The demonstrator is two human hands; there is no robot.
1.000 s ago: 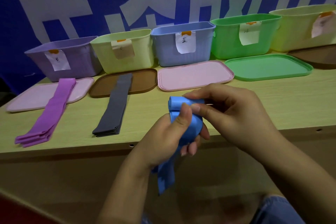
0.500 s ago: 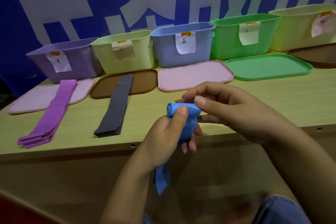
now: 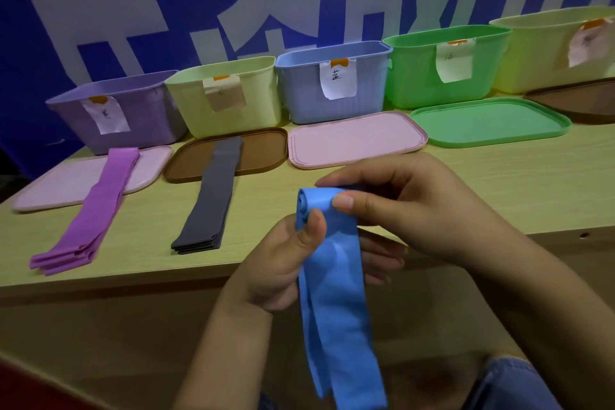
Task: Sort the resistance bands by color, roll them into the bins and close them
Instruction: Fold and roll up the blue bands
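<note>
A blue resistance band (image 3: 336, 293) hangs in front of the table edge, its top end wound into a small roll. My left hand (image 3: 279, 263) grips the band just under the roll, thumb on its front. My right hand (image 3: 409, 210) pinches the roll from the right with thumb and fingers. A stack of purple bands (image 3: 96, 210) lies flat at the left, partly on a pink lid (image 3: 56, 183). A stack of grey bands (image 3: 209, 200) lies beside it, its far end on a brown lid (image 3: 263, 153). The blue bin (image 3: 332, 83) stands open behind.
Open bins line the back: purple bin (image 3: 133, 110), pale yellow-green bin (image 3: 233, 96), green bin (image 3: 442, 66), yellow bin (image 3: 549, 50). Lids lie in front: a second pink lid (image 3: 356, 140), green lid (image 3: 489, 120), a second brown lid (image 3: 579, 103). A blue banner hangs behind.
The blue band's loose tail now hangs longer and flatter below my hands. Both hands have kept their hold near the rolled top end.
</note>
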